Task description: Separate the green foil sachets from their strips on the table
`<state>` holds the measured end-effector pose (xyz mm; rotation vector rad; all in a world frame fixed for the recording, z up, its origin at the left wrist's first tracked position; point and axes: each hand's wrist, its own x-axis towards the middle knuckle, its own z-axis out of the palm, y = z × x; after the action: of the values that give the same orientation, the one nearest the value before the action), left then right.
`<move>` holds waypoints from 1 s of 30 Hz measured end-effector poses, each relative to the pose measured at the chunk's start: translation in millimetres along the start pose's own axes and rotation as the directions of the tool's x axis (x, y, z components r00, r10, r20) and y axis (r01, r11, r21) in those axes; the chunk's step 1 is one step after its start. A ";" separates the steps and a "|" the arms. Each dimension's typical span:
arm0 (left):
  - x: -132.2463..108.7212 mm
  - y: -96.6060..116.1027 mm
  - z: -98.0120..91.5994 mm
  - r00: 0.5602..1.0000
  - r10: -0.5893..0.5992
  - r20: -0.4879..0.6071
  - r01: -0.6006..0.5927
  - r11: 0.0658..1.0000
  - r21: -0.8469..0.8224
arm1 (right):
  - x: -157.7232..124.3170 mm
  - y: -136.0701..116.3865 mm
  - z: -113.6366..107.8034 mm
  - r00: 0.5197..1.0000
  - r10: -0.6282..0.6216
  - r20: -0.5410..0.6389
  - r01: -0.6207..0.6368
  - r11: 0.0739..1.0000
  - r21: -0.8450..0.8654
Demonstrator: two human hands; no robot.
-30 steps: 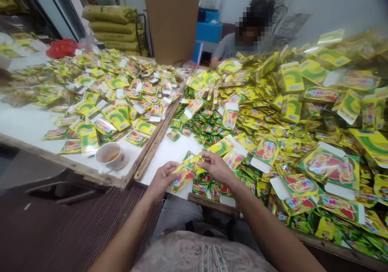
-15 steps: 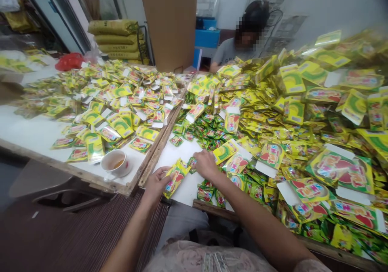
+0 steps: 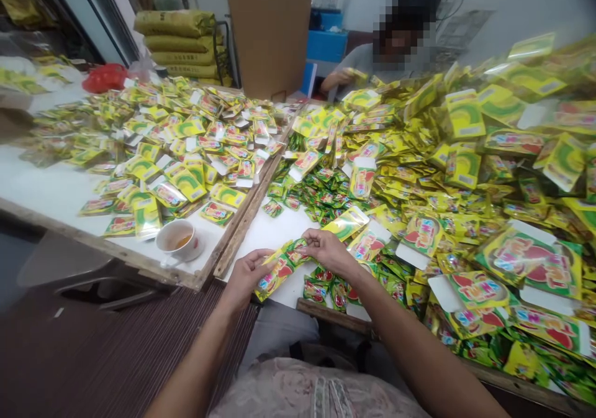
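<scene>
My left hand is closed on a yellow and green printed box, tilted over the white tabletop near its front edge. Pinched in my right hand is a small green sachet, right at the upper right end of the box. Whether the sachet's tip is inside the box opening, I cannot tell. More green sachets lie just below my right hand. Beyond it, a yellow box rests on the heap.
A white cup with brown liquid stands on the left table beside a pile of boxes. A wooden rail divides the tables. Boxes and sachets heap high on the right. Across the table sits a person, one hand raised.
The sachet in my right hand has come up against the end of the box. The view has shifted slightly. The person opposite has lifted a hand holding something yellow.
</scene>
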<state>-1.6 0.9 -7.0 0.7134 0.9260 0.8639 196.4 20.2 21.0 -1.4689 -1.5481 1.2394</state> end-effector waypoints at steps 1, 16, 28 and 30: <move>0.1 -0.7 1.3 1.000 0.003 0.002 -0.003 1.000 0.010 | -1.0 -1.8 1.7 1.000 -0.006 0.010 0.006 1.000 -0.025; 6.7 -1.0 14.8 0.994 0.073 -0.079 -0.075 0.997 -0.012 | -24.2 -18.0 20.2 0.885 -0.312 -0.345 0.202 0.926 -0.319; 4.2 0.1 14.3 0.995 0.069 -0.071 -0.067 0.997 0.032 | -30.3 -15.1 20.0 0.923 -0.193 -0.334 0.139 0.974 -0.180; 4.4 0.2 15.7 0.995 0.066 -0.079 -0.063 0.998 0.030 | -30.0 -14.6 20.6 0.922 -0.218 -0.320 0.139 0.957 -0.253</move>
<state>13.8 2.4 -1.7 0.7397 0.9923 0.9440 176.7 -11.9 32.1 -1.5473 -1.5744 0.6707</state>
